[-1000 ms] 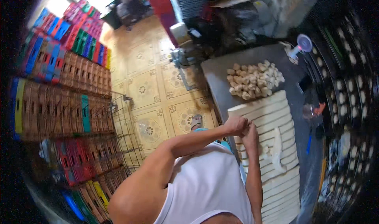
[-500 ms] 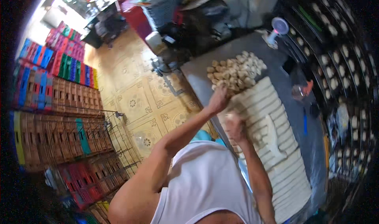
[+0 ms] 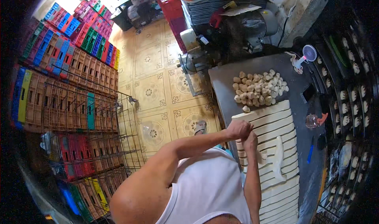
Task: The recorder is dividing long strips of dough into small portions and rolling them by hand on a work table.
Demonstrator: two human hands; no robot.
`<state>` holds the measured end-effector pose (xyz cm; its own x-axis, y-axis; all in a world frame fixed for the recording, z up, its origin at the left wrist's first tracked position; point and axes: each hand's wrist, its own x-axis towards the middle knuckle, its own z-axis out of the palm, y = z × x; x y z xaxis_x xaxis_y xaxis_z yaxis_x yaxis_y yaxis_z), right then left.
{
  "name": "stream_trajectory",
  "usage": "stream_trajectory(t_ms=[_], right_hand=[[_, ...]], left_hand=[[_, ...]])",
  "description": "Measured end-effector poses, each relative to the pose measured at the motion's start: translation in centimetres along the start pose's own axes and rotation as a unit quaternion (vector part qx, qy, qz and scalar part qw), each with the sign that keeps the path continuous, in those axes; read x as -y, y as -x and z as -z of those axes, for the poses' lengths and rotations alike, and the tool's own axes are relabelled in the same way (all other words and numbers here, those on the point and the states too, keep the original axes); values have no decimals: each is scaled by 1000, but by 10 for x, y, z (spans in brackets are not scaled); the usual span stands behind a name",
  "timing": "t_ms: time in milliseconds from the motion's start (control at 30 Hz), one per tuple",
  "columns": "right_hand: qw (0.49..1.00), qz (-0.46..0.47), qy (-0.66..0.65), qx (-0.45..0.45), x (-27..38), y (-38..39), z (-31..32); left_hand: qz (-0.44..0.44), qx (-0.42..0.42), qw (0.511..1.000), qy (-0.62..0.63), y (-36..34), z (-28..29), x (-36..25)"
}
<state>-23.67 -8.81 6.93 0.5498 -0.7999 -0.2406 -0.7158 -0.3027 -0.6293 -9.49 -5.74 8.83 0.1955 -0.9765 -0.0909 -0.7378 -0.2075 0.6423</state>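
Observation:
My left hand [image 3: 238, 129] is closed, its knuckles up, over the left edge of a wide sheet of pale dough cut into long strips [image 3: 272, 115]. Right beside it, almost touching, my right hand [image 3: 250, 142] is curled shut above the same strips. Whatever lies inside the fingers is hidden. One loose dough strip [image 3: 278, 161] lies lengthwise across the cut ones, with a few small dough bits [image 3: 262, 156] near my right wrist. Beyond the hands sits a heap of small dough pieces [image 3: 258, 90], one piece [image 3: 246, 108] apart at its near side.
The dough rests on a dark table [image 3: 225, 80]. Along its right side are a blue-handled tool [image 3: 310, 153], a clear container [image 3: 311, 121], a dark flat object [image 3: 308, 93] and a small fan [image 3: 309, 53]. Racked trays [image 3: 349, 101] stand right, stacked crates [image 3: 85, 66] left, a machine [image 3: 193, 62] beyond.
My left hand has drawn back from the heap toward me and now meets my right hand over the strips' left end. One piece lies apart from the heap. The whole view has shifted.

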Motion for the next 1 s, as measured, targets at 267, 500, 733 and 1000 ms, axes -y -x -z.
stream_trajectory(t_ms=[267, 500, 733, 1000], right_hand=[[973, 225, -48, -6, 59, 13, 55], [991, 84, -98, -17, 6, -3, 13], [989, 103, 16, -101, -3, 23, 7], [984, 160, -70, 25, 49, 19, 47]], left_hand=[[90, -12, 996, 18, -48, 1, 22], [-97, 159, 959, 215, -25, -7, 25], [-83, 29, 992, 93, 2, -24, 7], [-25, 4, 999, -32, -47, -13, 27]])
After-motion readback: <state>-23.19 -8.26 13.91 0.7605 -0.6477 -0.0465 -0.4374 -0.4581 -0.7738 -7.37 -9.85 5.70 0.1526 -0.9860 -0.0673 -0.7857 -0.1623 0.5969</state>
